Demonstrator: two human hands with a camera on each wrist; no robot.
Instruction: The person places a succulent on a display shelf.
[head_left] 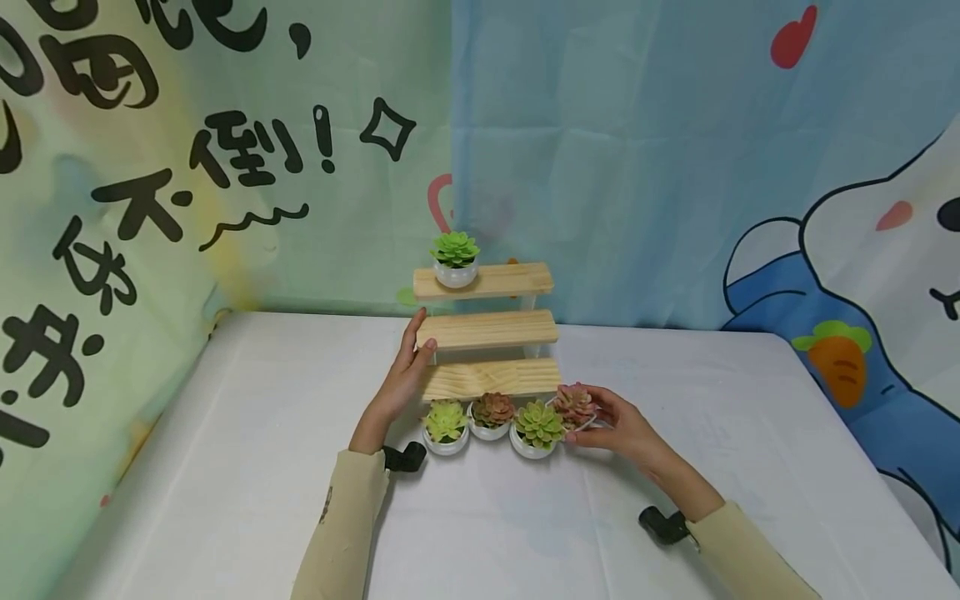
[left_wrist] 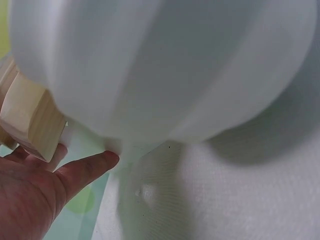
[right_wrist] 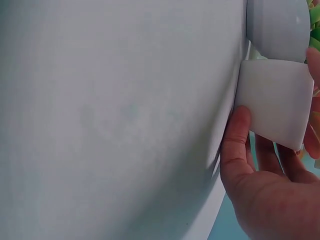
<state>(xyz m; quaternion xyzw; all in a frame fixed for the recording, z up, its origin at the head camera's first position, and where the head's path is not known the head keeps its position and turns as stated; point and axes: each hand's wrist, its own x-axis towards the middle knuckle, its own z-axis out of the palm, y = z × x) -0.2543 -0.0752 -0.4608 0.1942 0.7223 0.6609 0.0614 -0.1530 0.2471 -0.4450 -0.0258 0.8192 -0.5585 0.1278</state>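
Note:
A three-tier wooden shelf stand [head_left: 487, 330] stands on the table. At its left end my left hand [head_left: 402, 377] rests with fingers extended; in the left wrist view, that hand [left_wrist: 30, 192] lies against the wooden board ends [left_wrist: 37, 115]. My right hand [head_left: 626, 429] holds a pink potted succulent [head_left: 575, 404] at the right of a group of pots. Thumb and fingers span its white pot [right_wrist: 275, 102] in the right wrist view. Beside it sit a green succulent [head_left: 538, 427], a reddish-brown succulent [head_left: 492, 412] and a yellow-green succulent [head_left: 446, 423], all in white pots.
Another green succulent [head_left: 455, 257] stands on the top tier, toward its left end. A white cloth covers the table [head_left: 225, 467]. Printed curtains [head_left: 600, 167] hang behind and to the left. A close white pot [left_wrist: 165, 65] fills much of the left wrist view.

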